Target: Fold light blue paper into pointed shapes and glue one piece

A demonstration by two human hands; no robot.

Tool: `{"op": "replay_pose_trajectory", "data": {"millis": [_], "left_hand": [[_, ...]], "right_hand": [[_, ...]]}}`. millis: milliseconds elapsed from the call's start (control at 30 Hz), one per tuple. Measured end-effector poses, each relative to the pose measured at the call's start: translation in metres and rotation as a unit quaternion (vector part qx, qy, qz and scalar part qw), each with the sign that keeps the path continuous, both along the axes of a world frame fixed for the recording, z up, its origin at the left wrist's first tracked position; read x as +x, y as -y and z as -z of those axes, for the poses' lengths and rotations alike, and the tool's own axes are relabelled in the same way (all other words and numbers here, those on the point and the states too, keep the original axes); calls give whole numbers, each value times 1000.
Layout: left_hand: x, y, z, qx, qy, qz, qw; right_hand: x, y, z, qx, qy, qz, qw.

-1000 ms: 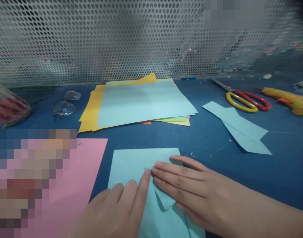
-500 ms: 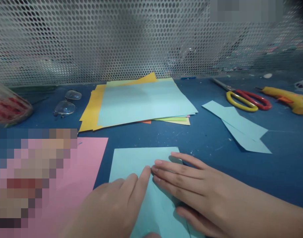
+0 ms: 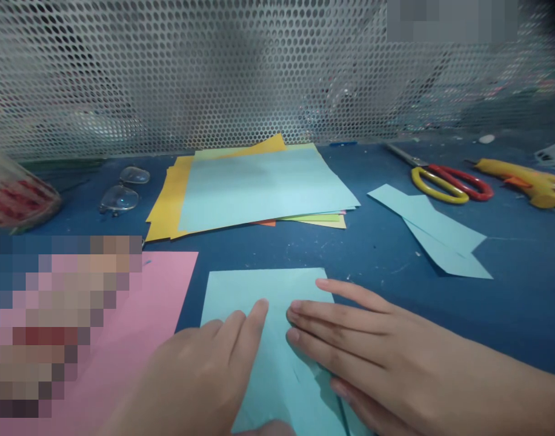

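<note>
Perforated mesh (image 3: pixel 168 72) lines the far edge of your tabletop (image 3: pixel 268 249), behind a stack of coloured paper (image 3: pixel 263 188). Well in from that edge, light-blue paper (image 3: pixel 245 287) lies under both hands: your left hand (image 3: pixel 205 369) extends its index finger, thumb apart; your right hand (image 3: pixel 386 351) rests flat, three fingers together, the little one apart.

No readable text, labels or numbers anywhere.

Before me, a grey perforated panel (image 3: pixel 168 79) rises behind my blue counter (image 3: pixel 523 303). Through its holes I see only blurred shapes, and pale light brightens its lower middle.
</note>
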State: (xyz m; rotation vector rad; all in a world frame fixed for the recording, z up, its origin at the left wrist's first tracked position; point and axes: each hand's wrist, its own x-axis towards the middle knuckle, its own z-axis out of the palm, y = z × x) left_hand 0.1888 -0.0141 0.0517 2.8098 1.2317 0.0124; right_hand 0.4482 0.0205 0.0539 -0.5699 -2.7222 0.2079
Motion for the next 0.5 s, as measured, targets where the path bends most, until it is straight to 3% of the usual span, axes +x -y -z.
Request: {"op": "replay_pose_trajectory", "data": {"millis": [300, 500], "left_hand": [[2, 1, 4, 21, 50, -26, 998], [14, -8, -5, 45, 71, -35, 996]], "right_hand": [[0, 5, 4, 57, -53, 22, 997], [6, 8, 4, 123, -67, 36, 989]]}}
